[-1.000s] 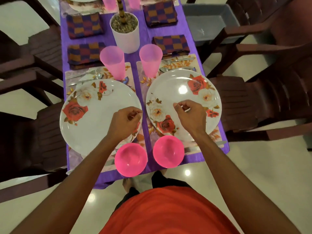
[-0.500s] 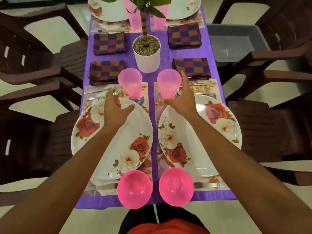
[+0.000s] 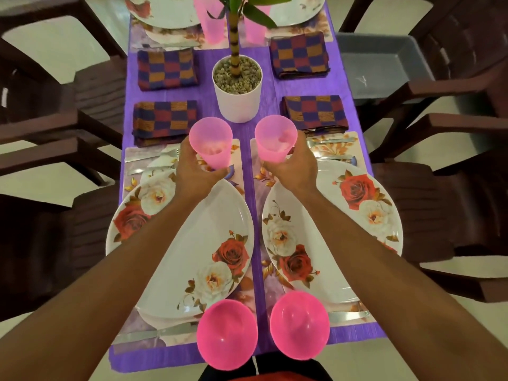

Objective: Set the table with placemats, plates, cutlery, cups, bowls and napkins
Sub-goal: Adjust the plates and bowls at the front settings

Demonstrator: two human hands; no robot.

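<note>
Both hands moved fwd since prev frame, now w/ left hand (image 3: 198,167) wrapped round left cup (image 3: 211,146), right hand (image 3: 293,166) round right cup (image 3: 275,138), at 12 o'clock of plates; cup step, next needs placing upright.

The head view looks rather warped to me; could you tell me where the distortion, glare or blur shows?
In the head view, wide-angle stretch pulls the two floral plates into pointed ovals; soft ceiling-light sheen on the near pink bowls; both hands, left hand and right hand, look sharp around the pink cups.

Purple table (image 3: 253,171): placemats (image 3: 334,143), 4 napkins (image 3: 165,121), pot (image 3: 237,101).
</note>
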